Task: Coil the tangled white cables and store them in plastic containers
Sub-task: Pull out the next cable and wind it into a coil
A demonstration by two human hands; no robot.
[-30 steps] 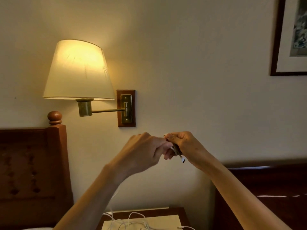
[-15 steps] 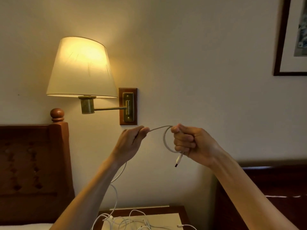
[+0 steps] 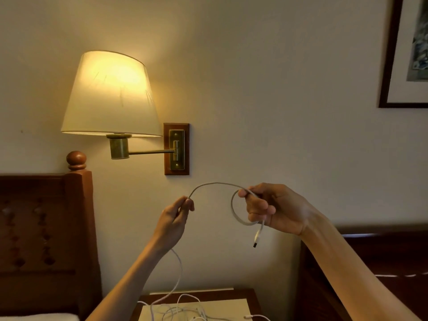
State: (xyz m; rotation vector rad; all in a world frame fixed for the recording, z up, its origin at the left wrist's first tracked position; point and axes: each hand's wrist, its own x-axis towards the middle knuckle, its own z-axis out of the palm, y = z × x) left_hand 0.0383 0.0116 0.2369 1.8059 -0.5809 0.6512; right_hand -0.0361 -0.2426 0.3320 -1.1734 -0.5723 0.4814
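Both my hands are raised in front of the wall with a white cable (image 3: pixel 215 184) between them. My right hand (image 3: pixel 275 209) grips one small loop of it, and the cable's plug end (image 3: pixel 256 239) hangs below the fingers. My left hand (image 3: pixel 174 218) pinches the cable further along. An arc of cable spans the gap between the hands. From my left hand the cable drops to a tangle of white cables (image 3: pixel 185 309) on the bedside table (image 3: pixel 250 295). No plastic container is in view.
A lit wall lamp (image 3: pixel 111 96) on a brass arm hangs above and left of the hands. A wooden headboard (image 3: pixel 46 228) stands at the left, dark wooden furniture (image 3: pixel 370 256) at the right, a framed picture (image 3: pixel 407 52) at the top right.
My hands were close together a second ago. They have moved apart, my left hand sliding left along the cable, and one loop now hangs from my right hand.
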